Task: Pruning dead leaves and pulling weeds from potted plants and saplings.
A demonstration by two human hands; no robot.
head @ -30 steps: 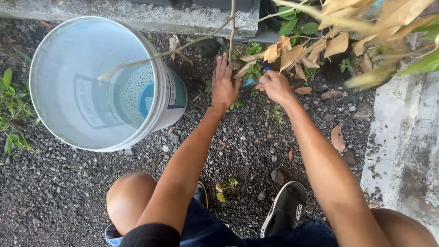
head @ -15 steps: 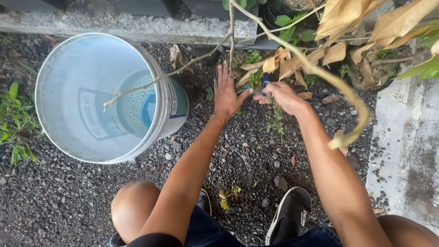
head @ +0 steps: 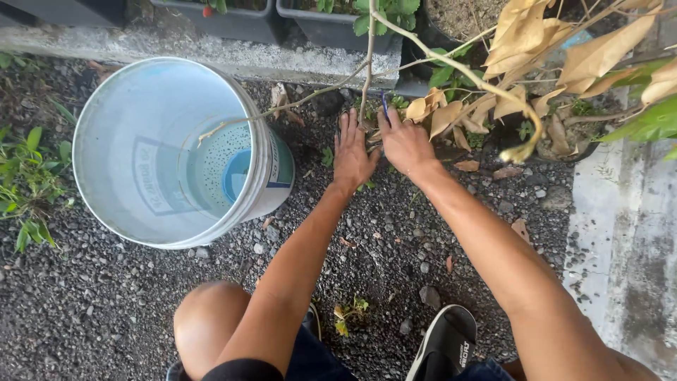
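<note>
My left hand (head: 352,152) lies flat on the dark gravel, fingers apart, at the foot of a thin plant stem (head: 367,63). Right beside it, my right hand (head: 403,144) is closed around a small blue-handled tool (head: 384,99), whose tip sticks up past the fingers toward the stem's base. Small green weeds (head: 397,103) grow between the fingertips and the stem. Dry tan leaves (head: 451,113) hang just right of my right hand. The tool's working end is hidden.
A large white bucket (head: 278,176) stands left of my hands, with a bare twig reaching over its mouth. A concrete curb (head: 211,53) and dark planters (head: 233,17) lie beyond. A concrete slab (head: 620,233) borders the right. A small weed (head: 349,310) and my black sandal (head: 444,342) sit near my knees.
My right hand has moved up and left to sit against the left hand at the stem's base. The weed that dangled from it is no longer seen. The left hand stayed put.
</note>
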